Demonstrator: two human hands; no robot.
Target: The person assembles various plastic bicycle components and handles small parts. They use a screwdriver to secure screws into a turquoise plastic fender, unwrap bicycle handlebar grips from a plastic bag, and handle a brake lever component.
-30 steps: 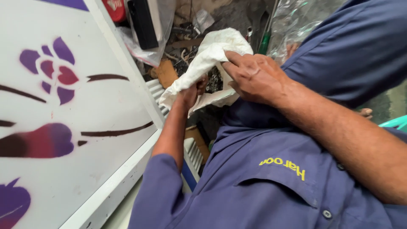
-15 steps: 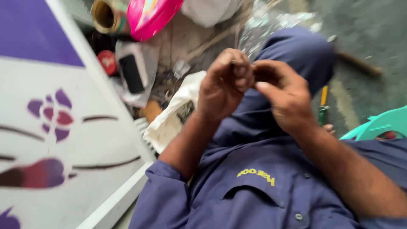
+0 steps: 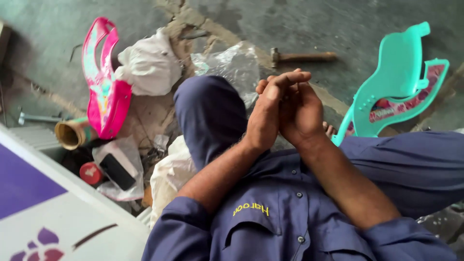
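My left hand (image 3: 268, 112) and my right hand (image 3: 303, 115) are pressed palm to palm above my raised knee in blue trousers (image 3: 208, 113). The left fingers lie stretched across the right hand, and I see nothing between the palms. A crumpled white cloth (image 3: 168, 178) lies on the ground below my left forearm, touched by neither hand.
A pink plastic piece (image 3: 104, 92), a white bag (image 3: 150, 65) and a clear plastic bag (image 3: 231, 65) lie ahead on the concrete. A hammer (image 3: 299, 56) is farther off, a teal plastic seat part (image 3: 392, 84) to the right. A white panel with purple flowers (image 3: 53, 224), a cardboard tube (image 3: 71, 133) and a bagged black phone (image 3: 117, 171) are at left.
Both hands let go of the white cloth, which dropped beside my knee. The hands came together and now press flat. The view swung away from the panel toward the floor.
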